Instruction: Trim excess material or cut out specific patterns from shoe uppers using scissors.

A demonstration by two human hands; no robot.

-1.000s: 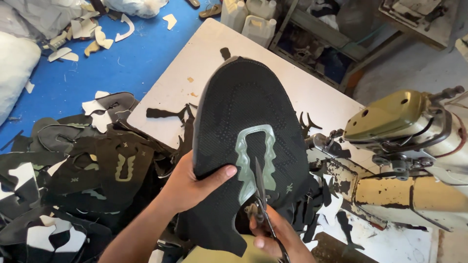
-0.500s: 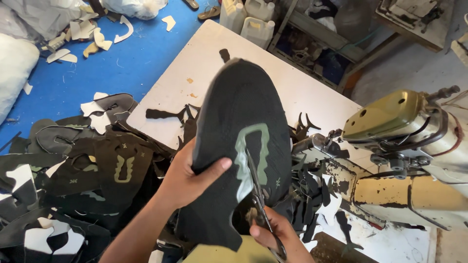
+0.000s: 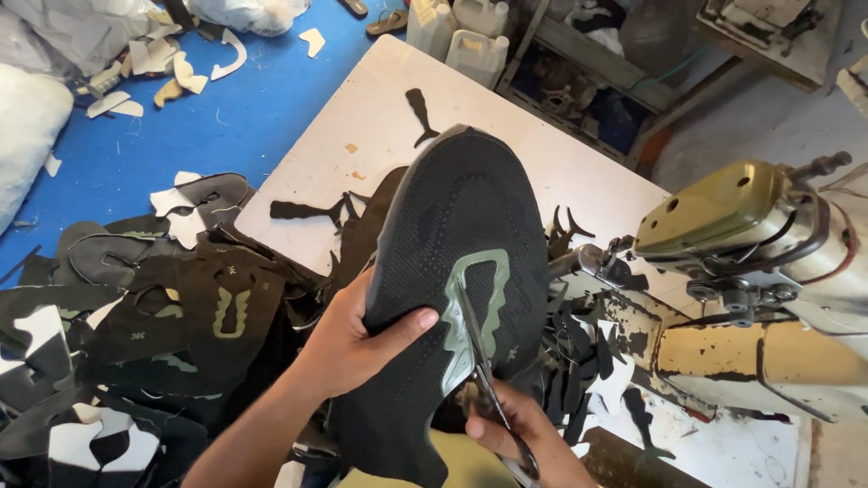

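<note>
A black knit shoe upper (image 3: 452,226) with a pale green outlined throat piece is held up over the white table (image 3: 380,117). My left hand (image 3: 357,339) grips its left edge, thumb on top of the fabric. Below it, my right hand (image 3: 515,438) is closed on a pair of scissors (image 3: 479,361), whose blades reach up into the green-edged opening of the upper.
A pile of black cut uppers (image 3: 154,334) lies to the left. Black offcuts (image 3: 579,361) litter the table by an old olive sewing machine (image 3: 759,271) on the right. White plastic jugs (image 3: 461,36) and pale scraps (image 3: 181,72) sit on the blue floor beyond.
The upper has tilted and shifted slightly to the left in my left hand. The scissors have moved up further inside the green-edged opening.
</note>
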